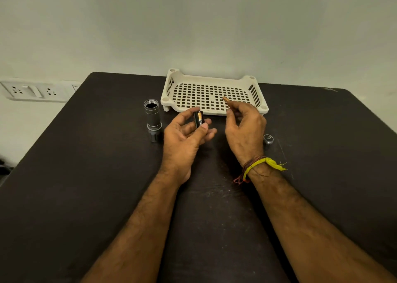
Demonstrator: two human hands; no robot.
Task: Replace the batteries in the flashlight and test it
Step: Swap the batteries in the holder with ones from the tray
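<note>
Looking down from the head view: one white perforated tray (171, 84) at 12 o'clock on the dark table (322, 153); nothing can be made out lying on its grid floor. One flashlight body (152, 119) stands upright at about 10 o'clock from the hands, open threaded end up, hollow inside looks dark, contents cannot be told. One small silver end cap (268, 139) lies on the table at 3 o'clock, just beside the right wrist, not touching it.

Count: two hands, one tray, one flashlight body, one cap, one battery holder, one battery tip visible.

Left hand (184, 138) palm up, fingers and thumb curled round a black battery holder (198, 119) with a copper-topped cell showing in it; the holder stands upright between thumb and fingertips at the hand's 12 o'clock. Right hand (245, 125) pinches a battery (226, 99), only its copper-coloured tip sticking out toward 11 o'clock over the tray's front edge. Hands are near, not touching. One yellow thread wristband (260, 164) on the right wrist. One wall socket plate (34, 90) at 9 o'clock.
</note>
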